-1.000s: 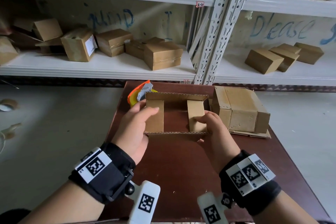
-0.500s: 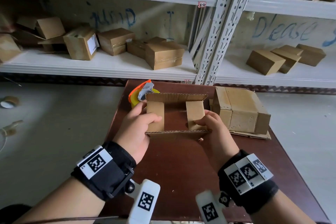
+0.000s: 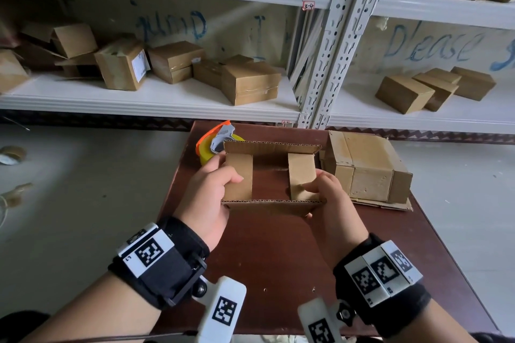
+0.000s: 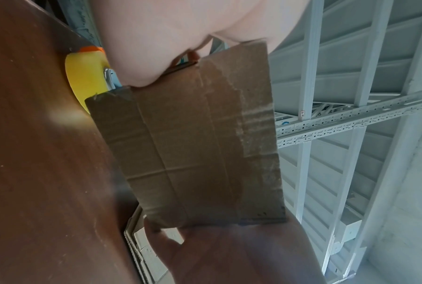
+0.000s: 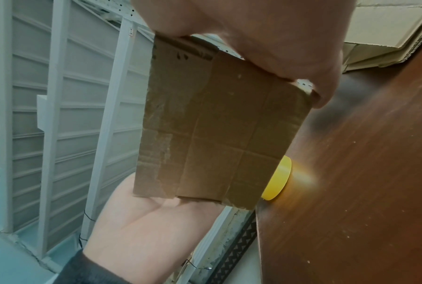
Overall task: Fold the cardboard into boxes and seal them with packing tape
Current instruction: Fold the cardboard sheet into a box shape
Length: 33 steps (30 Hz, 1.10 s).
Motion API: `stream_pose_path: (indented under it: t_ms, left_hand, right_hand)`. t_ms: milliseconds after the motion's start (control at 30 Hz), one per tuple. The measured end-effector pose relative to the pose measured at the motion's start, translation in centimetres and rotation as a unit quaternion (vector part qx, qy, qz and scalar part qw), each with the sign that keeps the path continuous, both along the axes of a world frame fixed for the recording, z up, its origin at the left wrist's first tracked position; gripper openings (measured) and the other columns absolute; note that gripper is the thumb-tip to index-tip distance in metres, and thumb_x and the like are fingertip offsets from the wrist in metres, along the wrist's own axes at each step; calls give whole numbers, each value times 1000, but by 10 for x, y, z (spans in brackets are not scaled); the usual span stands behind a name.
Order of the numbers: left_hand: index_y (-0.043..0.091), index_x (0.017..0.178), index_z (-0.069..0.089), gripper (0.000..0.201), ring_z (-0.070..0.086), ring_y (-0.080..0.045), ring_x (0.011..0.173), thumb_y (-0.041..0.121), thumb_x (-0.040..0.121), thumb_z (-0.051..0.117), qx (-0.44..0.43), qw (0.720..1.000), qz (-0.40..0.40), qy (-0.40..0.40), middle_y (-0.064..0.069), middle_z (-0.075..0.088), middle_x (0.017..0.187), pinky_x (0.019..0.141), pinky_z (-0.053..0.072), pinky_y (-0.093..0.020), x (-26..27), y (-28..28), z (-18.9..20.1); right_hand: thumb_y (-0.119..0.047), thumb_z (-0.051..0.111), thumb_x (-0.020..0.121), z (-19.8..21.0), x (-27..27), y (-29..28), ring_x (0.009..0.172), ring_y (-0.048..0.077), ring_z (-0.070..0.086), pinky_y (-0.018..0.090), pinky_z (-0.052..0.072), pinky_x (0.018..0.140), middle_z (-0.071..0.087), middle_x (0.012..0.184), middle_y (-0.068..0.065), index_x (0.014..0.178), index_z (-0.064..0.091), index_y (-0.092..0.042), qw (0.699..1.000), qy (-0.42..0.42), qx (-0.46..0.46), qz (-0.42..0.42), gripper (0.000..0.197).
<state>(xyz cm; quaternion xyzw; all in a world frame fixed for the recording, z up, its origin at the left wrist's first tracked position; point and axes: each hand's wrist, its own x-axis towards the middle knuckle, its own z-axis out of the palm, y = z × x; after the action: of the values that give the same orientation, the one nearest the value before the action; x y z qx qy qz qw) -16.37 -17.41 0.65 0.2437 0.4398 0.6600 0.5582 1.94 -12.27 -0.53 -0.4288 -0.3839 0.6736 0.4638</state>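
An unsealed cardboard box is held above the brown table, open side up, both short flaps folded inward. My left hand grips its left end, thumb pressing the left flap. My right hand grips the right end, thumb on the right flap. The left wrist view shows the box's outer wall with old tape marks; the right wrist view shows the same wall. A tape dispenser with a yellow roll lies behind the box's left corner.
A folded box sits on flat cardboard sheets at the table's right back. White metal shelves behind hold several finished boxes. Tape scraps lie on the grey floor at left.
Both thumbs have pushed the short flaps further down into the box, and the box has risen slightly toward me.
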Motion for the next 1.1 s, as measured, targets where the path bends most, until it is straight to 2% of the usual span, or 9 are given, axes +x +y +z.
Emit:
stream_pose_path:
  t_ms: [100, 233, 433, 600, 700, 767, 867, 967, 1100]
  left_hand:
    - [20, 121, 72, 52, 56, -25, 93, -7, 84, 48, 0, 1000, -4, 0, -9, 65, 102, 70, 41, -31, 1, 1, 0]
    - [20, 120, 73, 50, 58, -25, 94, -5, 83, 49, -6, 1000, 11, 5, -7, 68, 102, 71, 44, -31, 2, 2, 0]
    - [20, 119, 73, 51, 59, -21, 89, -4, 84, 44, 9, 1000, -5, 6, -5, 68, 101, 66, 47, -27, 2, 0, 4]
    - [26, 131, 69, 69, 58, -24, 107, 8, 65, 57, -17, 1000, 10, 13, -7, 70, 124, 75, 47, -31, 0, 4, -4]
    - [29, 128, 70, 56, 60, -23, 109, 12, 76, 62, -20, 1000, 19, 5, -7, 70, 127, 85, 45, -36, -2, 6, -7]
    - [29, 131, 68, 40, 59, -16, 122, 36, 92, 70, -4, 999, -2, 35, 0, 66, 137, 105, 40, -38, -2, 4, -4]
    - [19, 152, 48, 100, 25, -24, 151, 77, 73, 72, 46, 980, -21, 194, -3, 30, 162, 124, 11, -54, 2, 1, -5]
    - [15, 162, 26, 137, 23, 3, 151, 78, 54, 84, 105, 967, -57, 226, 17, 32, 164, 127, 19, -33, 6, -2, -7]
    - [21, 162, 24, 119, 40, 9, 141, 37, 68, 95, 103, 954, -87, 267, 27, 49, 150, 115, 36, -16, 9, -8, -7]
  right_hand:
    - [-5, 48, 90, 2, 1, 1, 59, 13, 61, 30, 48, 56, 69, 77, 6, 120, 55, -7, 1000, -1, 4, 7, 31]
    - [-21, 56, 68, 4, -3, 1, 69, 17, 64, 31, 51, 58, 68, 84, 7, 119, 59, -9, 1000, 6, 7, -3, 52]
    - [-27, 57, 71, 2, -6, 3, 86, 28, 61, 36, 52, 66, 64, 99, 13, 118, 62, -9, 999, 16, -19, -31, 51]
    - [-28, 56, 71, -1, -8, 5, 82, 25, 60, 39, 52, 70, 62, 100, 12, 122, 61, -9, 1000, -11, -17, -22, 55]
    - [-28, 56, 72, -2, -8, 7, 79, 25, 60, 38, 52, 68, 61, 96, 11, 112, 60, -12, 1000, -16, -9, -18, 43]
    - [-27, 56, 71, -2, -6, 7, 76, 26, 59, 36, 52, 65, 62, 88, 8, 103, 60, -13, 1000, -8, -4, -26, 35]
    - [-27, 54, 78, 3, -1, 9, 70, 31, 61, 37, 49, 68, 61, 82, 13, 83, 65, -15, 999, 5, -1, -38, 17]
    - [-27, 52, 88, 8, 2, 7, 64, 34, 63, 38, 48, 71, 59, 79, 17, 69, 66, -18, 1000, 22, -2, -22, 25]
    - [-41, 51, 100, 10, 0, 7, 77, 23, 62, 42, 47, 84, 65, 74, -2, 95, 70, -21, 998, 43, -10, -52, 27]
